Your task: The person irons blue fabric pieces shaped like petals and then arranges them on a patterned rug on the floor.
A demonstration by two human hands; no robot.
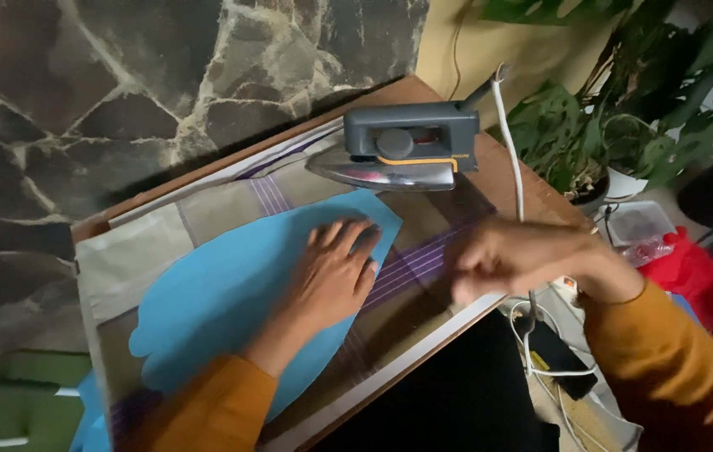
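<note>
A flat, bright blue piece of fabric [223, 301] with curved edges lies spread out under the left fingers [348, 238], its pointed end just beyond them.

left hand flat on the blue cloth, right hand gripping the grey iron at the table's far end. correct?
Not quite. In the head view the right hand is clear of the grey iron with the metal soleplate, blurred above the striped beige table cover. The left hand does lie flat on the blue cloth piece.
</note>
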